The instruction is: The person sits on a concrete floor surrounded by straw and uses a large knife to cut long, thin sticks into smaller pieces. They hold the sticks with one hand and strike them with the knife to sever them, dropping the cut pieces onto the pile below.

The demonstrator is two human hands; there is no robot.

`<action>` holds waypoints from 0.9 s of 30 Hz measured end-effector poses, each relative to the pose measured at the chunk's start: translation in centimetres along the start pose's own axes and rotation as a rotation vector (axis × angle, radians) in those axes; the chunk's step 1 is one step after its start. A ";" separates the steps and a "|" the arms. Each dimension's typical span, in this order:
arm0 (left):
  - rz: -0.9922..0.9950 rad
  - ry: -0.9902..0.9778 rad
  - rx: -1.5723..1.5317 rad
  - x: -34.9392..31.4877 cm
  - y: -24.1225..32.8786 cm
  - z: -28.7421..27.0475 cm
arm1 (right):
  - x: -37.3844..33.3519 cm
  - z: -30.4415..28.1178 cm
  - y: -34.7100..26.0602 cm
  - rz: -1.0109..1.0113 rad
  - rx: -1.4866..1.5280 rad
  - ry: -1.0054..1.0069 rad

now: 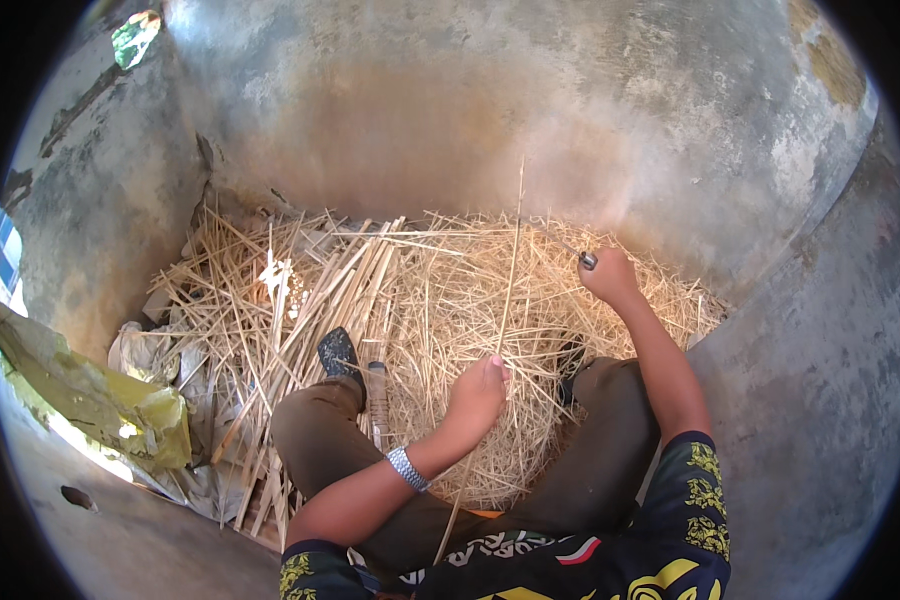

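Note:
My left hand (478,395) is closed round a long thin bamboo strip (511,280). The strip runs from beside my lap up past the hand and ends in front of the far wall. My right hand (608,277) grips a knife (589,261), its fingers wrapped round the handle. The narrow blade points up and left, its tip close to the upper part of the strip; whether they touch I cannot tell. Under both hands lies a heap of pale shavings (450,310), between and beyond my bent legs.
Split bamboo strips (355,285) lie piled at the left. A tool with a wrapped handle (378,400) rests beside my left leg. A yellowish plastic sheet (120,400) hangs at the far left. Rough concrete walls (410,130) close in the back and the right.

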State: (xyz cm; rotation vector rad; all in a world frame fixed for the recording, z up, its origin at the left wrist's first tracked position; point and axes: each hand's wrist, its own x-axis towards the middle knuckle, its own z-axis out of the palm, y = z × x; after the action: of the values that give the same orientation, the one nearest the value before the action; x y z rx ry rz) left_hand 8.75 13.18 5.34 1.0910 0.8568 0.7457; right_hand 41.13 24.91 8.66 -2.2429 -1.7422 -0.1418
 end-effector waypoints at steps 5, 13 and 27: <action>-0.015 -0.022 -0.192 1.1 0.1 -1.5 | -3.1 -0.6 -1.2 -0.393 -0.039 0.143; -0.038 0.051 -0.115 -0.3 1.2 -0.3 | -1.5 0.1 -0.8 -0.112 0.096 -0.036; -0.032 0.023 -0.199 -0.2 1.5 -1.2 | -1.1 1.7 -0.4 -0.435 0.118 0.084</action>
State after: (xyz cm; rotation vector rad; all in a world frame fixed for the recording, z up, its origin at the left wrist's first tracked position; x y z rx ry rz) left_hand 7.43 13.95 6.58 0.8910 0.8000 0.8002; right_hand 40.30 24.44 6.83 -1.7244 -2.1049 -0.2151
